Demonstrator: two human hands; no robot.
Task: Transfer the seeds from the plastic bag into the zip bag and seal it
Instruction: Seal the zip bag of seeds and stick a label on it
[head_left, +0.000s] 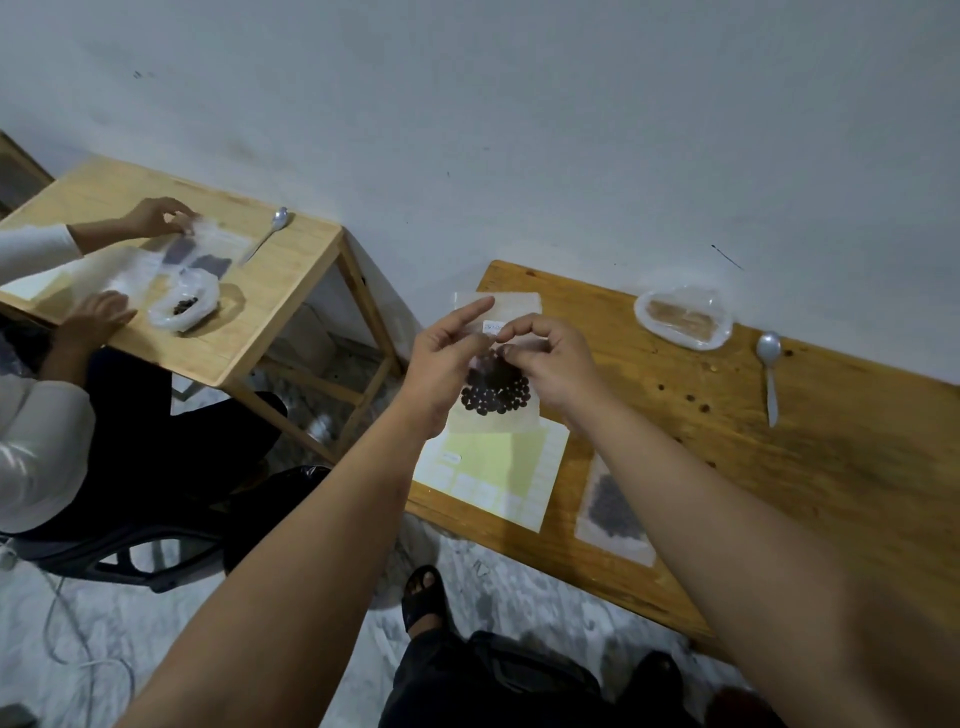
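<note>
1. Both bare forearms come up from the bottom edge and meet over the near-left corner of the wooden table.
2. Person's left hand: thumb and curled lower fingers pinch the zip bag near its top. The index finger is straight and lies against the bag's upper part.
3. Person's right hand: fingers curled, fingertips pinching the same strip, touching the left thumb.
4. The zip bag is held upright in the air between both hands, above the table. A small white label sits just by the pinch. Can't tell whether the zip is closed.
5. The seeds, dark and round, are clustered in the bag's lower half, just below the fingers.
6. A pale yellow sticker sheet lies flat on the table under the held bag.
7. A second flat bag with dark contents lies right of the sheet, partly under the right forearm.
8. The plastic bag lies on the far side near the wall, clear and crumpled, with something tan showing in or through it.
9. A spoon lies right of it, bowl toward the wall. Loose dark specks are scattered on the wood between.
10. At far left, a second person in white sleeves sits at a small table, both hands on bags.
</note>
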